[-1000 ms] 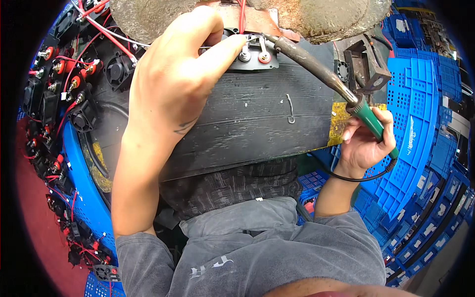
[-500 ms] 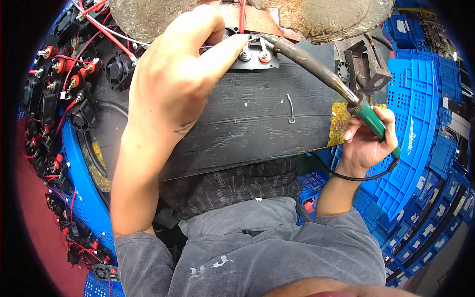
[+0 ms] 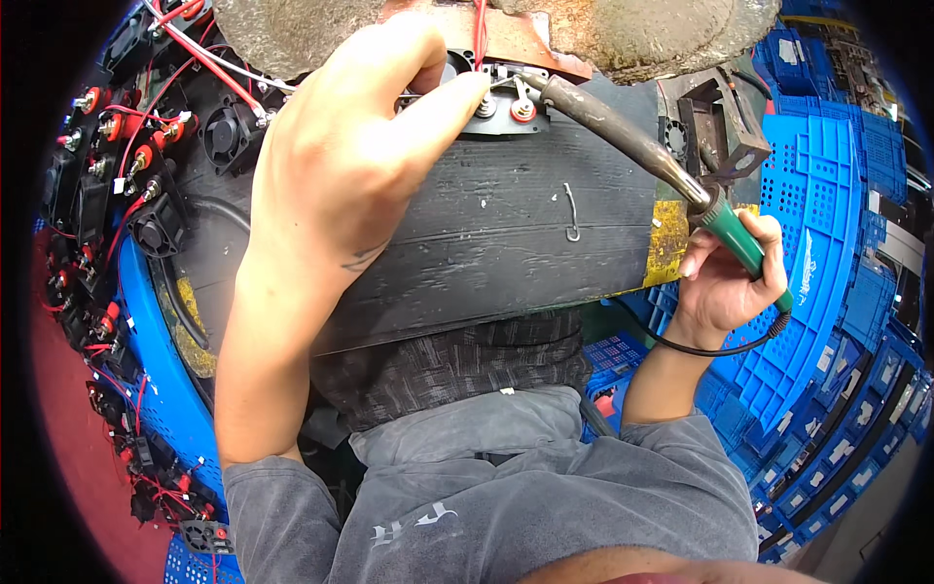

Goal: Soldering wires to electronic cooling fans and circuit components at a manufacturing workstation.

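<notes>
We judge the main danger to be a burn: the left thumb [image 3: 465, 94] lies just beside the tip of the soldering iron [image 3: 623, 141], and because the grip is far back, a small twist of the wrist or a tug on the cable [image 3: 720, 351] could swing the tip into skin or scorch the red wires [image 3: 480, 39] near it. The left hand [image 3: 355, 146], toward eleven o'clock, is curled with thumb and forefinger drawn close; a thin grey strand [image 3: 503, 80] seems to run from the thumb toward the tip, but the fingertips are hidden, so we cannot tell how firm the pinch is. The right hand [image 3: 730, 284], near four o'clock, is wrapped loosely around the iron's green handle. At twelve o'clock we find the black plate [image 3: 506, 127] with two terminal bolts [image 3: 523, 109], under the tip and partly covered by the left hand. Below it on the dark board [image 3: 457, 224] lies a bent wire [image 3: 572, 216]. Farther out, a metal frame [image 3: 747, 156] stands at two o'clock, a blue basket [image 3: 812, 224] at three, and small black fans [image 3: 227, 138] with red wiring crowd nine to ten.
</notes>
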{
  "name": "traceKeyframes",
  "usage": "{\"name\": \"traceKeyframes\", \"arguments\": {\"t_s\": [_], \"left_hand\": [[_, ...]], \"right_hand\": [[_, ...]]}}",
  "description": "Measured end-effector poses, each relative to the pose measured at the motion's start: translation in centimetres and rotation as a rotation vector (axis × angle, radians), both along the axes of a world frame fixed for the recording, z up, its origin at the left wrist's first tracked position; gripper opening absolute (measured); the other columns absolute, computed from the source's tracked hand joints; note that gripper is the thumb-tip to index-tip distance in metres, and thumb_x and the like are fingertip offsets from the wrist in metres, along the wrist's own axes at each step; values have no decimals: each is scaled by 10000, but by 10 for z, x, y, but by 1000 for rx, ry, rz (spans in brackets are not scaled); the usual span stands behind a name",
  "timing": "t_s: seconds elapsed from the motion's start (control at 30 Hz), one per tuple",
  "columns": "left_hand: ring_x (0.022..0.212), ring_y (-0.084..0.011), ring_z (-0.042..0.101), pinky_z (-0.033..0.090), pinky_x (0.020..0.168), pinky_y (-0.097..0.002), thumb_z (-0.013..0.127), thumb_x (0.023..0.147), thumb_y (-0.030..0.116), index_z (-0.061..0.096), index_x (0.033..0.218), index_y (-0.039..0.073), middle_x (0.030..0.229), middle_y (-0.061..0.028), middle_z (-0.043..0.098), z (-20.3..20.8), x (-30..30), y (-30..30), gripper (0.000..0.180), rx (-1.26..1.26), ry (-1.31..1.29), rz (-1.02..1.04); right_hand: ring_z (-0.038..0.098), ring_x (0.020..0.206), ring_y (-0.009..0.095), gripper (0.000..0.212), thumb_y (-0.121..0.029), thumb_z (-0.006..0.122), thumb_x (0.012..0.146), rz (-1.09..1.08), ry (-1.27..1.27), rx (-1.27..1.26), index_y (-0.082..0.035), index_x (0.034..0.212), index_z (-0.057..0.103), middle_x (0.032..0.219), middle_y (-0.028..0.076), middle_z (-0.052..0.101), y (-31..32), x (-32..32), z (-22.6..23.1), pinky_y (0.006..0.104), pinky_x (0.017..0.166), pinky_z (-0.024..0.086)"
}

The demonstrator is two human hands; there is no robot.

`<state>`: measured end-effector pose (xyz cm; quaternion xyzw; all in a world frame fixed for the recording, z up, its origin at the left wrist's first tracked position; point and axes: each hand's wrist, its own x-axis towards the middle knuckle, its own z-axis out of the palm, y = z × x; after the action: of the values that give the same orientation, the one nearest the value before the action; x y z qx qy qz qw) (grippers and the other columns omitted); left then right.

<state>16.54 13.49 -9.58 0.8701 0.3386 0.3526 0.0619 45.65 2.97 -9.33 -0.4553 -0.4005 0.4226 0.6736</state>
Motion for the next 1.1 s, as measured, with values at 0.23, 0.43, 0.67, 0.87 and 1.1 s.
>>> {"name": "traceKeyframes", "arguments": {"t_s": [0.23,0.43,0.67,0.87,1.1], "left_hand": [[757,-223,579,483,659,-300,630,688,-13,711,1024,24,865,-95,529,-14,-9,2,348,21,16,-17],[736,-210,563,475,646,-297,636,674,-24,715,1021,20,860,-90,525,-17,-9,2,359,27,-8,-40],[732,-207,569,475,644,-289,658,666,-52,714,1019,10,866,-88,535,-13,-10,1,363,20,-28,-39],[845,-236,599,511,763,-336,776,684,27,650,1162,28,1000,-113,571,3,2,-8,494,-99,-15,113],[961,-291,622,526,805,-366,787,663,78,580,1198,32,1092,-120,582,-9,-2,-3,575,-10,119,120]], "right_hand": [[562,422,256,397,-345,363,971,-56,-4,-34,-16,979,585,734,236,646,-4,1,2,263,334,431],[558,416,258,408,-365,371,966,-56,-5,-30,-17,982,584,730,241,646,-8,6,0,266,340,433],[559,420,263,421,-379,395,959,-44,11,7,-17,1012,602,778,245,660,-11,9,-1,271,352,433],[563,407,272,426,-372,383,935,-176,91,6,7,1009,561,755,263,648,-17,10,-1,287,340,436],[574,460,254,434,-398,445,943,-97,64,37,-22,1043,639,870,243,684,-30,17,-2,270,372,413]]}}
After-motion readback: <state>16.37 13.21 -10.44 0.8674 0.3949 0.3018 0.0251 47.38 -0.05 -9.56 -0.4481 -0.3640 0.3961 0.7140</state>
